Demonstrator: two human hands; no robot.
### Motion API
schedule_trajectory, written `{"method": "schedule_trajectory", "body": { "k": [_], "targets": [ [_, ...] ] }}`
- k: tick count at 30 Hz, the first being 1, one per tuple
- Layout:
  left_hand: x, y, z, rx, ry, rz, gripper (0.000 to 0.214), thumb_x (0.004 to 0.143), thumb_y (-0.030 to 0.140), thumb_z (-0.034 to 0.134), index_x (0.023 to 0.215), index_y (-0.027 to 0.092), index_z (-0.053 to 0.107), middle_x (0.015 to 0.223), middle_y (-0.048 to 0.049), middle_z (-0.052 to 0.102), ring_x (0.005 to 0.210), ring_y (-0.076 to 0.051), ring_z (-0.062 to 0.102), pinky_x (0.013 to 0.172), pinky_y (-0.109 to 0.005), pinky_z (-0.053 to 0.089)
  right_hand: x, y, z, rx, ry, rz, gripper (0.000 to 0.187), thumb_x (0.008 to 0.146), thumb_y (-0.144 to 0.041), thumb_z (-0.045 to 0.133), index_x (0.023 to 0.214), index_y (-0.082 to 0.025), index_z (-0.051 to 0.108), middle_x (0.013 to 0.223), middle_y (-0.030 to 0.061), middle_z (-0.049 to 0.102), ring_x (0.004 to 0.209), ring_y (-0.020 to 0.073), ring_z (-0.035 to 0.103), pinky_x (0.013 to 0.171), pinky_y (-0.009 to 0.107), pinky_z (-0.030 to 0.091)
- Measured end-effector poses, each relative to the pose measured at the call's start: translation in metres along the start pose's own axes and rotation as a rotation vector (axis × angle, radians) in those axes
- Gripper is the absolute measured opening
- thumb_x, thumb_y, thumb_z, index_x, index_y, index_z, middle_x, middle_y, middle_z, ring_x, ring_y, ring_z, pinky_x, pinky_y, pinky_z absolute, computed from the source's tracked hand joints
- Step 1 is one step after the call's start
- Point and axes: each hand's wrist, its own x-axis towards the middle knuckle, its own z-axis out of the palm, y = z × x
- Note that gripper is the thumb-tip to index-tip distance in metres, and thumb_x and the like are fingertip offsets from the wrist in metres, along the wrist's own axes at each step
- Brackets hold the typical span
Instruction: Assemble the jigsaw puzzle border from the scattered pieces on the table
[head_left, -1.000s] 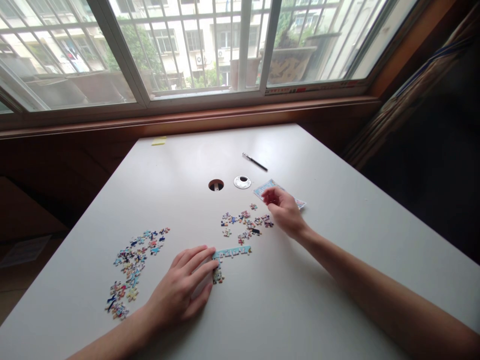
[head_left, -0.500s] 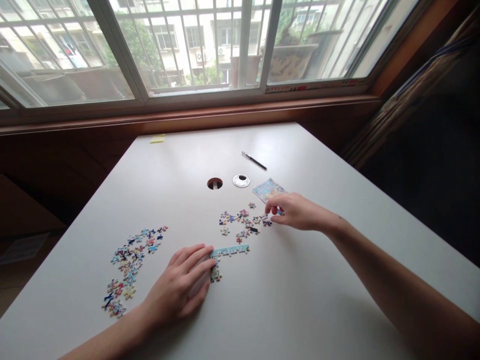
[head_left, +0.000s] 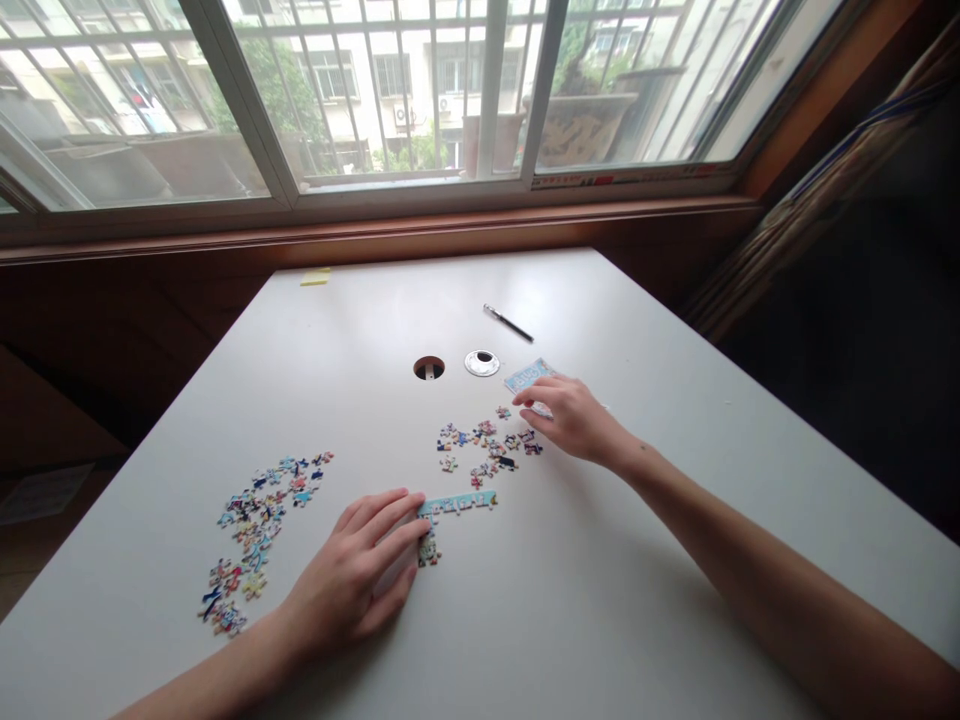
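Observation:
My left hand [head_left: 367, 565] lies flat with its fingers stretched out, the fingertips on the left corner of a joined puzzle strip [head_left: 465, 502]. This strip is light blue along the top, and a short joined column of pieces [head_left: 428, 550] runs down from its left end. My right hand [head_left: 566, 410] hovers with bent fingers and the thumb apart, and I see nothing between them. It partly covers a small blue picture card [head_left: 531, 374]. Just left of that hand lies a loose cluster of puzzle pieces [head_left: 487, 445], with one single piece [head_left: 503, 412] above it.
A larger pile of loose puzzle pieces [head_left: 259, 520] spreads left of my left hand. Farther back on the white table [head_left: 360, 340] are a round hole [head_left: 429, 368], its metal cover [head_left: 481, 363], a pen [head_left: 508, 323] and a yellow sticky note [head_left: 315, 276]. A barred window stands behind.
My right hand has moved slightly left and away from me, off the right edge of the loose cluster and over the card. The left hand stays in place on the strip.

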Motion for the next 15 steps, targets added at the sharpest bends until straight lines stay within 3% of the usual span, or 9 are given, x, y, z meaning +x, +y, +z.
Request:
{"method": "schedule_trajectory", "body": {
  "k": [5,9,15],
  "targets": [
    [0.001,0.001,-0.001,-0.005,0.001,0.000,0.042,0.089,0.015,0.053,0.130,0.021,0.058,0.146,-0.0105,0.054,0.137,-0.030,0.047,0.109,-0.047,0.046,-0.004,-0.010,0.013,-0.001,-0.040,-0.109,0.016,0.094,-0.025,0.060,0.102,-0.028,0.073,0.101,0.0056,0.071,0.098,0.0262,0.060,0.093,0.047,0.041],
    [0.001,0.002,-0.001,-0.003,-0.006,-0.007,0.042,0.090,0.014,0.053,0.131,0.021,0.057,0.147,-0.0095,0.054,0.137,-0.029,0.046,0.109,-0.047,0.045,-0.002,-0.020,0.022,0.023,-0.064,-0.128,0.020,0.096,-0.029,0.060,0.112,-0.027,0.072,0.106,0.0077,0.069,0.099,0.0264,0.060,0.092,0.046,0.041],
    [0.002,0.003,-0.002,0.003,-0.007,-0.004,0.042,0.090,0.014,0.053,0.131,0.021,0.057,0.146,-0.0099,0.054,0.136,-0.029,0.047,0.109,-0.046,0.045,0.004,-0.023,0.035,0.029,-0.055,-0.081,0.013,0.090,-0.023,0.066,0.098,-0.027,0.075,0.102,0.0062,0.067,0.092,0.0239,0.061,0.088,0.043,0.043]
  ]
}}
